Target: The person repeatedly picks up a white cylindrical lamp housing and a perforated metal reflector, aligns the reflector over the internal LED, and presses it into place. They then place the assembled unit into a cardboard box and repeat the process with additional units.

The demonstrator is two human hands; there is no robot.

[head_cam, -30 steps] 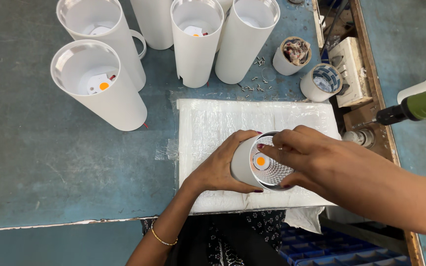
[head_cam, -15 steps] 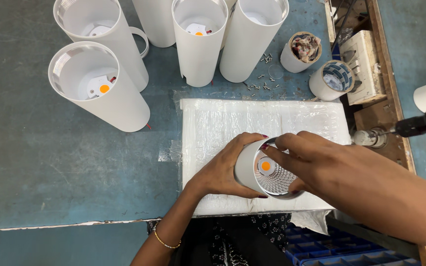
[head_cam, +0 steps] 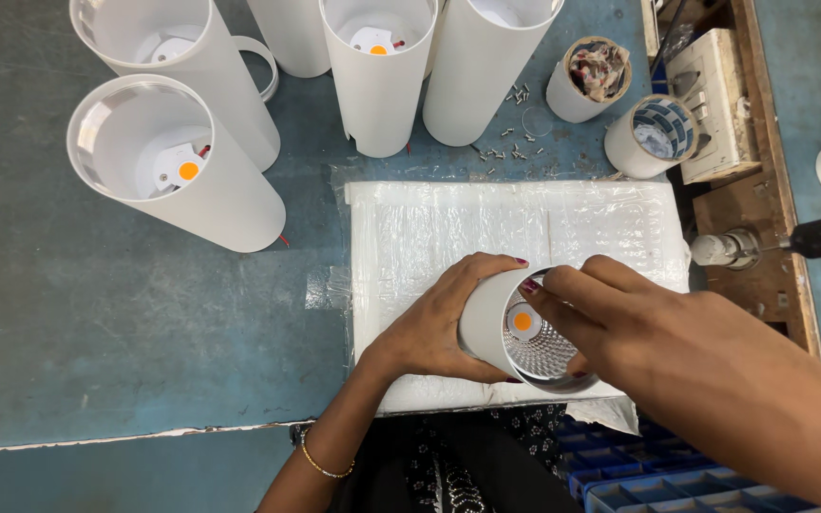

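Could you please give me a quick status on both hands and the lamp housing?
Left hand grips white lamp housing on foam pad. Right hand fingers at its open rim. Nothing blocking.

1. The right hand (head_cam: 648,328) covers the far rim of the white lamp housing (head_cam: 491,318); its fingertips are hidden inside
2. The top edge cuts off the white tubes (head_cam: 377,76)
3. The loose screws (head_cam: 510,147) are too small to count

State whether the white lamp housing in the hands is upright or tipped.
Upright: the white lamp housing stands on the foam pad, open mouth up, its ribbed reflector visible inside.
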